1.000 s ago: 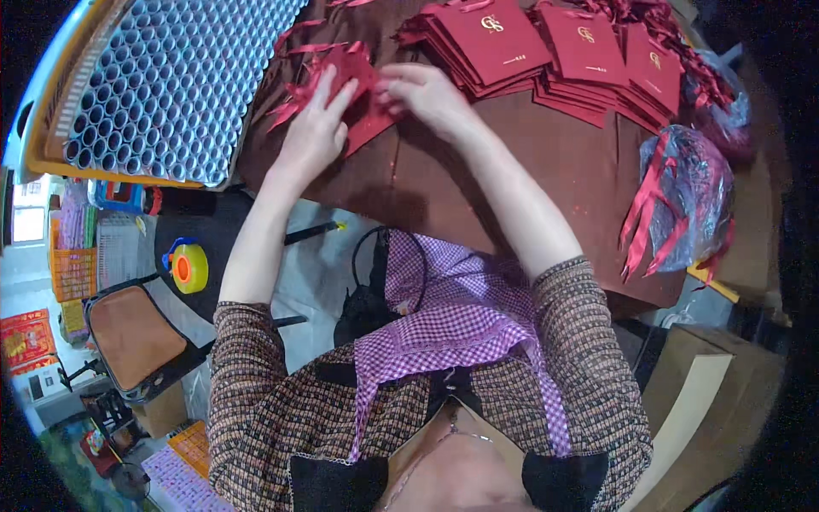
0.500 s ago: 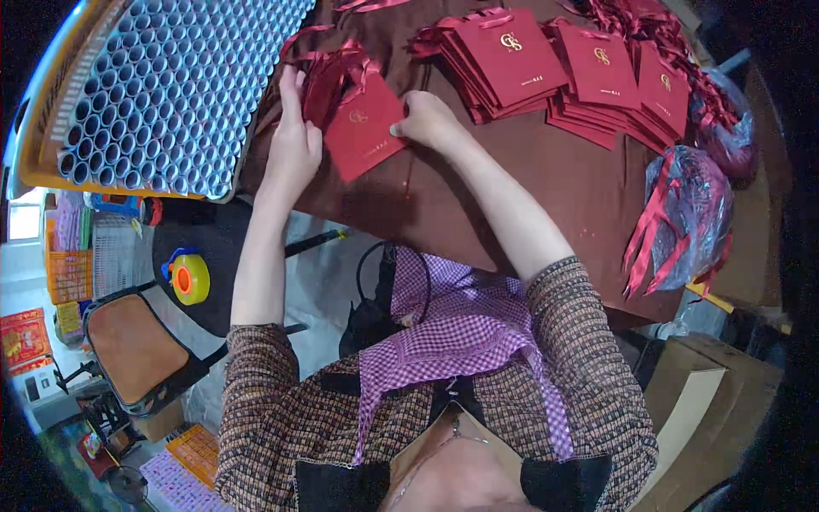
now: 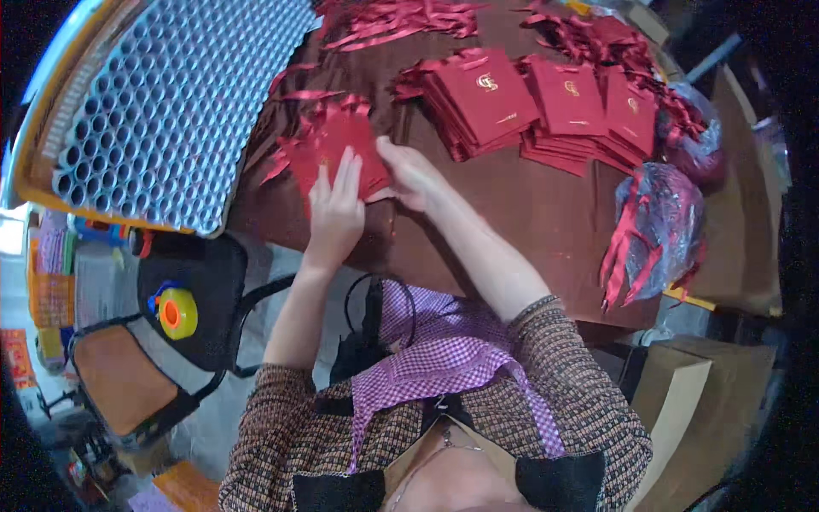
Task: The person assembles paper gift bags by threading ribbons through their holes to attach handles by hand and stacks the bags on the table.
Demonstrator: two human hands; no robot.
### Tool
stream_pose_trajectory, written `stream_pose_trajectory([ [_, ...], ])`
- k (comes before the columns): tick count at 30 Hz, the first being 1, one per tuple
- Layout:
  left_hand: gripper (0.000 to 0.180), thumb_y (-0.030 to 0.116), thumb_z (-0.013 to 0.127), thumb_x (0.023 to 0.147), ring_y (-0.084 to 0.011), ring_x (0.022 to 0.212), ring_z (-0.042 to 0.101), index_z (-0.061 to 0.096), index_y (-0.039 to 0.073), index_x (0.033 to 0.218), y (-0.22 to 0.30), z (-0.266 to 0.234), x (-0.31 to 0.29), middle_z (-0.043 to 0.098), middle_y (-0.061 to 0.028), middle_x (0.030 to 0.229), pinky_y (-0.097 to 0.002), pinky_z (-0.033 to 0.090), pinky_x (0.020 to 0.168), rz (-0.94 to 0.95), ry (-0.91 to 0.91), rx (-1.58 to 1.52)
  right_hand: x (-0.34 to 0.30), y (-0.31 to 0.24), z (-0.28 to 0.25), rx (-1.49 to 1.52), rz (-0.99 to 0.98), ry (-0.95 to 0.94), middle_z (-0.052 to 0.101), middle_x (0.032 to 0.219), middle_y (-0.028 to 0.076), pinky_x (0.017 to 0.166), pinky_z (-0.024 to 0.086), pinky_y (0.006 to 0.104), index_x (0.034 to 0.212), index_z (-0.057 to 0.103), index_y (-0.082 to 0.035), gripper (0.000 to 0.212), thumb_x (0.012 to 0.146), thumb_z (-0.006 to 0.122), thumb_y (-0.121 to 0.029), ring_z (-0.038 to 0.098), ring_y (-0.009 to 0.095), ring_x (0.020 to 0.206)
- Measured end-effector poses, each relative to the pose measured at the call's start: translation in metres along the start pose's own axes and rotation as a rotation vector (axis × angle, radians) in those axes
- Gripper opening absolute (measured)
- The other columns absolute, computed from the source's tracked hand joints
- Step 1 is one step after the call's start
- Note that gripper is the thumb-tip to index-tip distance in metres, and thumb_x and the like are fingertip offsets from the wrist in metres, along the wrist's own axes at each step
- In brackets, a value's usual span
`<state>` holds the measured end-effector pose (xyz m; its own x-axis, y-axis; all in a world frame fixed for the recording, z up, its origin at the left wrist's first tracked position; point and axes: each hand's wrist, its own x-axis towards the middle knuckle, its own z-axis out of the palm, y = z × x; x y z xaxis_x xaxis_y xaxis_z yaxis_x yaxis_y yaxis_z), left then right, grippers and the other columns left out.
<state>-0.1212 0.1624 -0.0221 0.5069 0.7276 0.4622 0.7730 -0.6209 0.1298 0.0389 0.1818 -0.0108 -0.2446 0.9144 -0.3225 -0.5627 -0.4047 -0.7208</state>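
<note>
From the head camera we look down on a brown table, and both hands meet on a flat red paper bag lying at its near-left part, just beside the tray of grey tubes.

The left hand lies palm-down with fingers stretched up over the bag's lower edge, pressing it flat. The right hand comes in from the right, fingers curled at the bag's right edge; it looks like a light pinch on the paper, though we cannot tell how firmly it has closed.

We judge this bag to be light, thin and stiff enough to hold a crease, but easy to dent or tear. Its red ribbon handles are limp and slippery, so the edges and folds are the places to take it, not the ribbons.

Both forearms rise from the lower edge, the left nearly straight up, the right angling in from the elbow, wrists low over the table.

Further back sit stacks of finished red bags, loose ribbons, and a clear plastic sack of ribbons at the right.
</note>
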Motion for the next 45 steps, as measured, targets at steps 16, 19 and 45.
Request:
stream_pose_trajectory([
  [16,0.047,0.023,0.056,0.091,-0.0247,0.106,0.056,0.042,0.0,0.13,-0.052,-0.042,-0.009,0.054,-0.0132,0.121,-0.0388,0.045,0.092,-0.921,0.268,-1.743,-0.033,-0.012,0.039,-0.854,-0.656,0.081,0.061,0.098,0.024,0.08,0.047,0.0372,0.111,0.049,0.008,0.041,0.079,0.061,-0.014,0.06,0.029,0.093],
  [19,0.047,0.025,0.058,0.09,-0.0258,0.106,0.057,0.044,0.001,0.127,-0.042,-0.026,-0.018,0.055,-0.0128,0.121,-0.042,0.045,0.095,-1.029,0.28,-1.786,-0.048,-0.003,0.049,-0.871,-0.485,0.046,0.058,0.099,0.031,0.084,0.046,0.0413,0.107,0.048,0.008,0.035,0.08,0.056,-0.013,0.059,0.038,0.099],
  [45,0.04,0.013,0.049,0.092,-0.0279,0.112,0.054,0.042,-0.002,0.128,0.027,-0.05,-0.022,0.052,-0.0156,0.125,-0.0421,0.043,0.097,-0.859,0.112,-1.771,-0.115,0.033,-0.035,-0.471,-0.206,-0.021,0.06,0.109,0.013,0.077,0.051,0.0316,0.124,0.046,0.004,0.051,0.087,0.062,-0.028,0.058,0.019,0.094],
])
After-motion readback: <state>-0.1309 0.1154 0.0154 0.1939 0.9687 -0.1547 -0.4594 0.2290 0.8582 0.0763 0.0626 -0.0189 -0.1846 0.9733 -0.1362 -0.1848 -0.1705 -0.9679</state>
